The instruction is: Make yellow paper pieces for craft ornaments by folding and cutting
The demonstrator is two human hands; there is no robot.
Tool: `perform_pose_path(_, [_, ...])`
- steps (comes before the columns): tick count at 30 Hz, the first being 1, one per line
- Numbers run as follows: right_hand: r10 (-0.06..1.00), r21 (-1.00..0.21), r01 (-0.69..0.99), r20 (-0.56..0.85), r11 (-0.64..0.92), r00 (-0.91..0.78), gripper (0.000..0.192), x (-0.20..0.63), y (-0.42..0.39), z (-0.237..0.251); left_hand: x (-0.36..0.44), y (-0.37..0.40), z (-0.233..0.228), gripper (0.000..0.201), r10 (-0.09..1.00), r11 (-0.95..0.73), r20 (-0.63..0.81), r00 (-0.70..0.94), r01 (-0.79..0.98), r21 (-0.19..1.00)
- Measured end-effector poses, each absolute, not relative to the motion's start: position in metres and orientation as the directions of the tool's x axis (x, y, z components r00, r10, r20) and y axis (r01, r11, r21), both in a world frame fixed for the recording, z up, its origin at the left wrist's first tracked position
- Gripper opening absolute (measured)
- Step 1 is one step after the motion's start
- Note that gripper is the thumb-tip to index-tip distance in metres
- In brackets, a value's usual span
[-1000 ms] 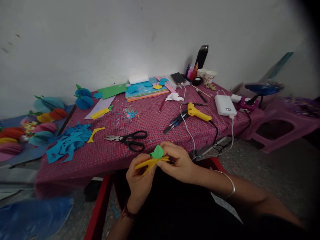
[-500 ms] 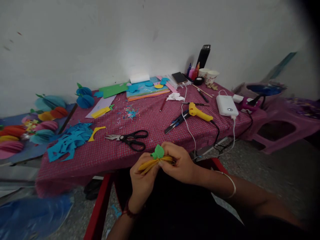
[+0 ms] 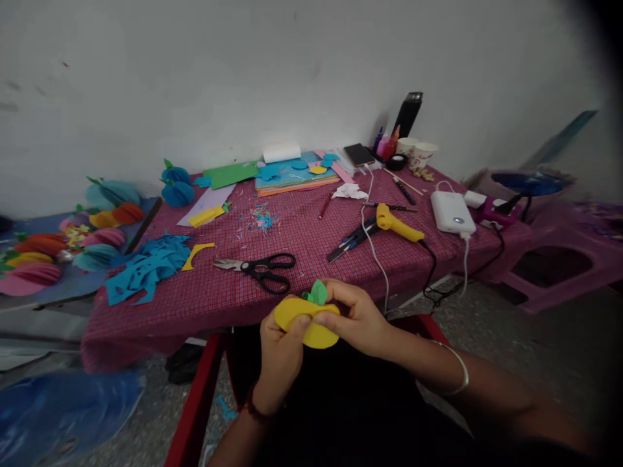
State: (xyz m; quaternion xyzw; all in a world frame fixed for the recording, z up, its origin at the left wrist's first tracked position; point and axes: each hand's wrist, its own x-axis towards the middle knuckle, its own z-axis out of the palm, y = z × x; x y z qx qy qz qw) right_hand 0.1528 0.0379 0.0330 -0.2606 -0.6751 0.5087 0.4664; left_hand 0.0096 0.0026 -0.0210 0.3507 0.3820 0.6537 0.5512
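— Yellow paper piece, rounded, with a small green leaf standing at its top edge: where does it sit in the frame?

— Low centre, just below the near edge of the table, held up in front of the person's dark lap.

— And the hands?

— Both are closed on it. The left hand comes up from the bottom of the frame, its fingers curled, the thumb laid across the yellow face. The right hand reaches in from the lower right, fingertips pinching the upper edge just beside the leaf. A thin bangle rings that wrist.

— What lies nearest on the cloth?

— Black-handled scissors, flat on the red checked cloth a little above the hands, blades pointing to the left. Left of them is a yellow curved offcut, then a heap of blue paper cuttings at the centre left.

— Further right?

— A yellow glue gun on its side, its black cord running off the table edge, and a white power bank in the right centre. A stack of coloured sheets lies at the far edge by the wall. Finished paper fruits crowd the far left.
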Motion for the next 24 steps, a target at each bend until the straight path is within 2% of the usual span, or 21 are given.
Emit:
perform_pose_path(3, [0.829, -0.963, -0.126, 0.269, 0.239, -0.489, 0.019, 0.152, 0.037, 0.031, 0.011, 0.007, -0.013, 0.025, 0.994, -0.038, -0.021, -0.108, -0.513, 0.858])
perform_pose_path(5, [0.852, -0.976, -0.090, 0.216, 0.197, -0.477, 0.019, 0.151, 0.039, 0.029, 0.009, 0.010, -0.009, 0.027, 0.993, -0.053, -0.001, -0.120, -0.452, 0.890])
perform_pose_path(7, [0.899, -0.984, -0.067, 0.179, 0.166, -0.400, 0.019, 0.150, 0.043, 0.026, 0.005, 0.010, -0.007, 0.028, 0.960, -0.200, 0.145, -0.239, -0.228, 0.953])
perform_pose_path(8, [0.925, -0.987, -0.074, 0.161, 0.144, -0.344, 0.019, 0.150, 0.047, 0.024, 0.004, 0.009, -0.005, 0.037, 0.905, -0.310, 0.285, -0.316, -0.030, 0.950])
perform_pose_path(9, [0.946, -0.989, -0.092, 0.136, 0.114, -0.293, 0.020, 0.149, 0.051, 0.022, 0.003, 0.008, -0.004, 0.049, 0.821, -0.407, 0.456, -0.344, 0.207, 0.889])
perform_pose_path(11, [0.971, -0.988, -0.150, 0.076, 0.042, -0.227, 0.022, 0.148, 0.058, 0.018, 0.005, 0.005, -0.003, 0.069, 0.658, -0.504, 0.730, -0.185, 0.612, 0.609])
perform_pose_path(13, [0.980, -0.978, -0.206, 0.036, -0.005, -0.195, 0.022, 0.148, 0.063, 0.016, 0.010, 0.005, -0.004, 0.070, 0.621, -0.530, 0.780, 0.071, 0.771, 0.352])
perform_pose_path(14, [0.981, -0.973, -0.229, 0.029, -0.016, -0.191, 0.021, 0.147, 0.064, 0.015, 0.013, 0.006, -0.005, 0.067, 0.633, -0.538, 0.760, 0.148, 0.790, 0.294])
perform_pose_path(16, [0.974, -0.968, -0.250, 0.057, 0.000, -0.221, 0.020, 0.147, 0.061, 0.018, 0.019, 0.010, -0.010, 0.062, 0.638, -0.542, 0.754, 0.158, 0.788, 0.293])
perform_pose_path(17, [0.961, -0.970, -0.242, 0.092, 0.027, -0.261, 0.020, 0.147, 0.058, 0.020, 0.020, 0.012, -0.013, 0.060, 0.628, -0.552, 0.769, 0.115, 0.764, 0.336])
perform_pose_path(19, [0.908, -0.973, -0.183, 0.200, 0.140, -0.367, 0.022, 0.148, 0.050, 0.027, 0.020, 0.015, -0.017, 0.051, 0.635, -0.581, 0.772, -0.030, 0.640, 0.503])
perform_pose_path(20, [0.873, -0.965, -0.131, 0.260, 0.225, -0.413, 0.024, 0.149, 0.046, 0.031, 0.019, 0.016, -0.017, 0.045, 0.670, -0.577, 0.733, -0.117, 0.540, 0.613])
perform_pose_path(22, [0.798, -0.918, -0.024, 0.357, 0.396, -0.486, 0.030, 0.151, 0.040, 0.038, 0.016, 0.017, -0.015, 0.030, 0.769, -0.502, 0.565, -0.299, 0.263, 0.824])
perform_pose_path(24, [0.736, -0.862, 0.020, 0.420, 0.506, -0.531, 0.026, 0.155, 0.037, 0.043, 0.012, 0.020, -0.012, 0.016, 0.848, -0.395, 0.326, -0.418, -0.089, 0.914])
